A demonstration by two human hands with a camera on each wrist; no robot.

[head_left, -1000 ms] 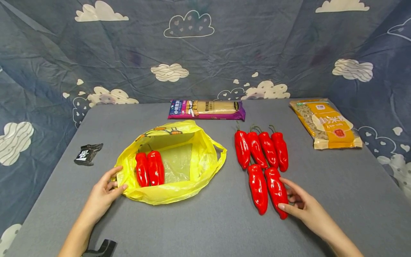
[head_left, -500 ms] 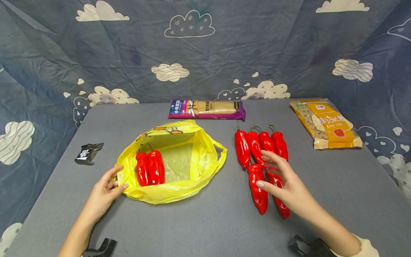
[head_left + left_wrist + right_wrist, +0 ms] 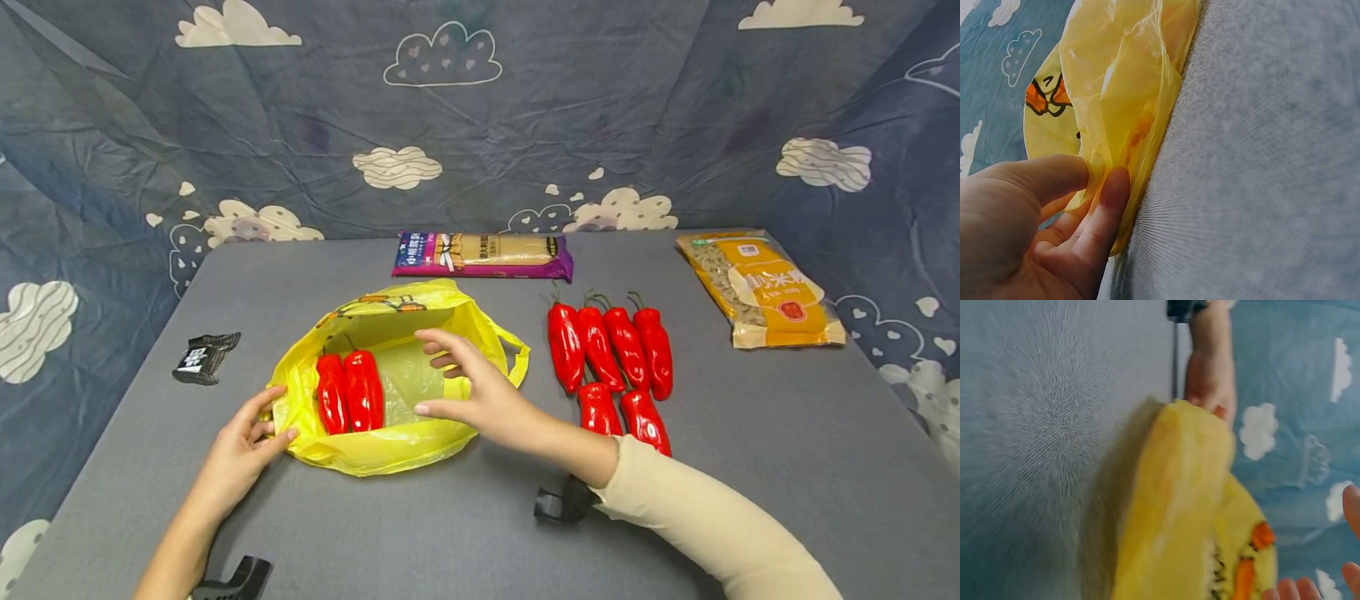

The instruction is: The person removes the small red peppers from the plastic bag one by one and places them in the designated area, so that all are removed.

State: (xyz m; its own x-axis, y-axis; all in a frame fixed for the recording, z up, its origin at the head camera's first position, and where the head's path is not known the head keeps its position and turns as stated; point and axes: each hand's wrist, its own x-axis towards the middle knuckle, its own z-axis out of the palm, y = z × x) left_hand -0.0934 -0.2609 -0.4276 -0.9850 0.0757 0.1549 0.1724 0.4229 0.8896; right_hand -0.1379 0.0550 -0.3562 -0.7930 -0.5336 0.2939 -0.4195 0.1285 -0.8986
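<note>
A yellow plastic bag (image 3: pixel 375 454) lies on the table with its mouth held wide. Two glossy red peppers (image 3: pixel 363 392) lie side by side in its left part. My left hand (image 3: pixel 238 458) pinches the bag's left edge; in the left wrist view its thumb and fingers close on the thin plastic (image 3: pixel 1122 75). Over the right part of the mouth hovers my right hand (image 3: pixel 487 396), fingers spread and nothing between them. Several more red peppers (image 3: pixel 600 350) lie in two rows right of the bag, the lower ends of the front pair (image 3: pixel 647 421) hidden by my right arm.
A purple noodle packet (image 3: pixel 483 256) lies behind the bag. Toward the far right is an orange food packet (image 3: pixel 772 292), and a small black wrapped packet (image 3: pixel 206 360) lies at the left. A cloud-patterned cloth (image 3: pixel 600 100) hangs behind the grey table.
My right hand has left the front right pepper and moved leftward, with nothing in it, to above the bag. The left hand and the peppers stay put.
</note>
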